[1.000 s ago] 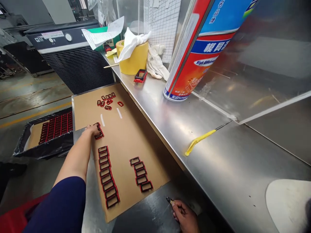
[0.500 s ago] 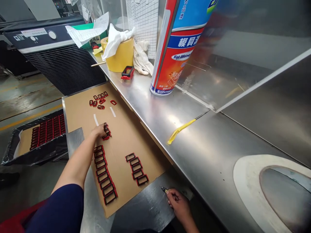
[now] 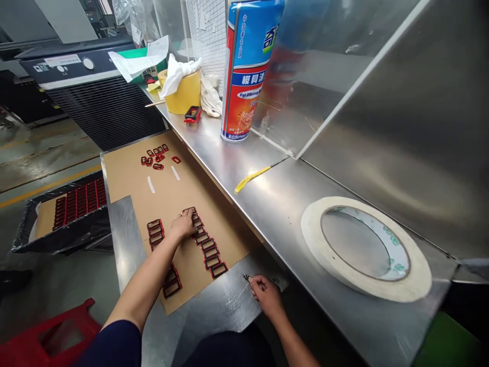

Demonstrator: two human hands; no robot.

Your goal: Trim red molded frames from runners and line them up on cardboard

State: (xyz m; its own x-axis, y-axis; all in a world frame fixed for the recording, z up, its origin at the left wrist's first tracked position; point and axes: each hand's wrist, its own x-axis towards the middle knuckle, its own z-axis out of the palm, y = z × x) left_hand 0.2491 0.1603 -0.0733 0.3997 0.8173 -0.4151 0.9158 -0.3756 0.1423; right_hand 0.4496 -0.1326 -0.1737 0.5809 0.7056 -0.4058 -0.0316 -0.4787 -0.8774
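Note:
My left hand [image 3: 184,223] is over the far end of the right-hand row of black-and-red rectangular frames [image 3: 210,252]. Its fingers are closed around a few of the frames [image 3: 196,220] there, which lie on the brown cardboard [image 3: 153,176]. A second row of frames [image 3: 155,232] lies to the left, partly hidden by my left forearm. My right hand [image 3: 267,295], low at the cardboard's near right, is closed on a small hand tool [image 3: 246,278] with a dark pointed tip. The tool's exact kind is unclear.
Several loose frames [image 3: 158,157] lie at the cardboard's far end. On the steel shelf stand a spray can [image 3: 244,76], a yellow tape roll [image 3: 183,92], a yellow-handled tool [image 3: 252,178] and a white tape roll [image 3: 317,239]. A black-lined tray [image 3: 34,214] of frames is left.
My left hand has moved right and nearer with its frames, from above the left row to the far end of the right row. My right hand keeps the tool. The view has shifted.

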